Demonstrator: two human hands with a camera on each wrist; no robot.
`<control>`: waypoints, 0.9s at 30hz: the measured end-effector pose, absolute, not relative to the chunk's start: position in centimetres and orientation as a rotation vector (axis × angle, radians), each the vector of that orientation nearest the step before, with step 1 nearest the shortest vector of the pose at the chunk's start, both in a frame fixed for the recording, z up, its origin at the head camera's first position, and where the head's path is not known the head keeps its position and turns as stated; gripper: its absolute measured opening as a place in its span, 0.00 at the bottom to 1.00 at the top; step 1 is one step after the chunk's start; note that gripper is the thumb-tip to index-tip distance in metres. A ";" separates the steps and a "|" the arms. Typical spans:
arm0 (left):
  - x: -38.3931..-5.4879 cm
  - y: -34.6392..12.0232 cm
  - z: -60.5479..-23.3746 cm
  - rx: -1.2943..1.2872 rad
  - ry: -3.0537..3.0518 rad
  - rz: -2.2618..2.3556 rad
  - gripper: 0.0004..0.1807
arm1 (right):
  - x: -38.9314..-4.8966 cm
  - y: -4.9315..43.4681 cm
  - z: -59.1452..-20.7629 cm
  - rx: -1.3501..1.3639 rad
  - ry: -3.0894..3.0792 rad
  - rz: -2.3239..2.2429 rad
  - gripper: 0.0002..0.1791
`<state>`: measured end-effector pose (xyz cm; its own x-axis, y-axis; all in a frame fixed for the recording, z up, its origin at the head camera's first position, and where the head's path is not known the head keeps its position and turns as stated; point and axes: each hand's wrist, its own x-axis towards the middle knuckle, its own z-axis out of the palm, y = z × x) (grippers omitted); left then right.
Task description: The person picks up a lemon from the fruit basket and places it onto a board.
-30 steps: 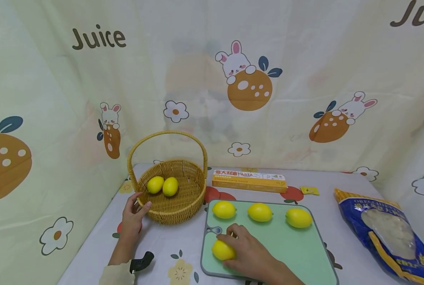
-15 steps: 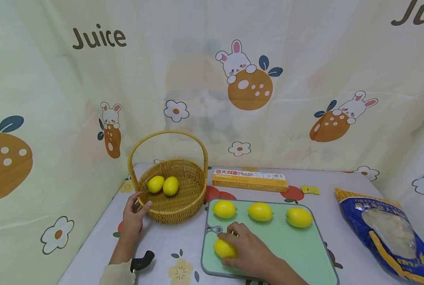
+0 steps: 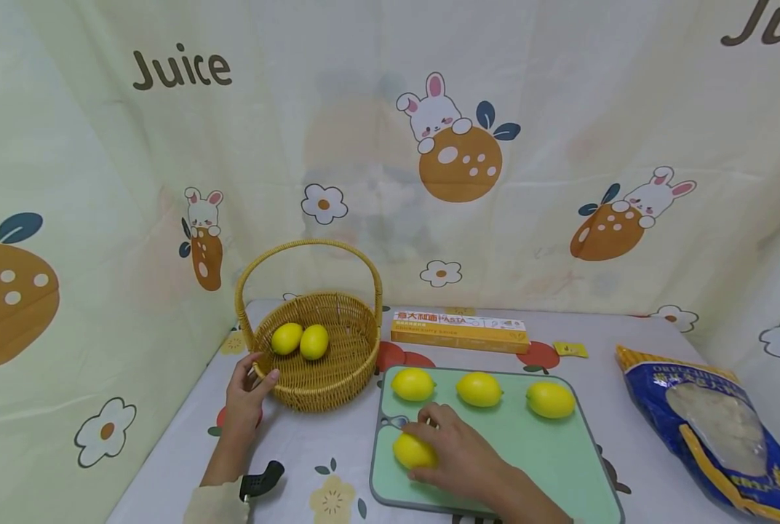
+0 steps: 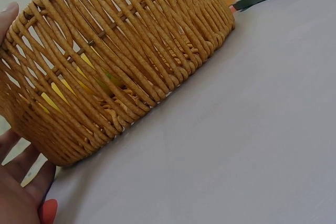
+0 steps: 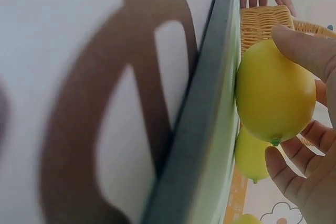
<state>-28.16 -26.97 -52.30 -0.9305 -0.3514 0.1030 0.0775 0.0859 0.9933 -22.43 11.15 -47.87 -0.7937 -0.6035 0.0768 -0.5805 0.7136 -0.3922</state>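
Note:
My right hand (image 3: 462, 458) holds a yellow lemon (image 3: 412, 452) over the left part of a green cutting board (image 3: 521, 466). In the right wrist view, the thumb touches one side of the lemon (image 5: 275, 93) and the fingers curl near its tip, close against the board. Three more lemons lie along the board's back edge: left (image 3: 412, 384), middle (image 3: 479, 390) and right (image 3: 551, 399). My left hand (image 3: 242, 400) rests against the near left side of a wicker basket (image 3: 327, 397). Its thumb and fingers are spread along the wall. Two lemons (image 3: 314, 342) sit inside.
Behind the board lies a pasta box (image 3: 458, 336), with a small yellow sachet (image 3: 570, 350) to its right. A blue food bag (image 3: 714, 418) occupies the table's right side. The basket's tall handle (image 3: 311, 244) arches over its opening. A printed curtain (image 3: 377, 145) hangs behind the table.
My right hand and its lemon have shifted very slightly toward the back and right. The left hand, basket and other lemons keep their places.

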 end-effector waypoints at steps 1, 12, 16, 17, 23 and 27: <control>-28.2 -27.0 -52.3 0.266 -2.052 -1.910 0.36 | -22.6 11.1 -47.8 -0.996 2.853 -0.626 0.32; -28.2 -26.9 -52.3 0.243 -2.033 -1.907 0.36 | -23.7 10.6 -47.4 -1.070 2.824 -0.616 0.32; -28.2 -26.9 -52.4 0.236 -2.043 -1.911 0.38 | -24.1 10.4 -47.4 -1.075 2.827 -0.596 0.32; -28.2 -26.9 -52.4 0.234 -2.042 -1.914 0.37 | -24.2 10.3 -47.5 -1.071 2.823 -0.595 0.32; -28.2 -27.0 -52.5 0.220 -2.043 -1.914 0.35 | -23.8 9.7 -47.8 -1.086 2.770 -0.650 0.32; -28.2 -27.0 -52.4 0.230 -2.046 -1.906 0.37 | -23.4 9.2 -47.7 -1.121 2.756 -0.661 0.32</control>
<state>-28.17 -26.98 -52.36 -0.9310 -0.3404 0.1318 0.1076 0.0892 0.9902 -23.37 9.17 -47.71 -0.7256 -0.6840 0.0744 -0.6434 0.6362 -0.4258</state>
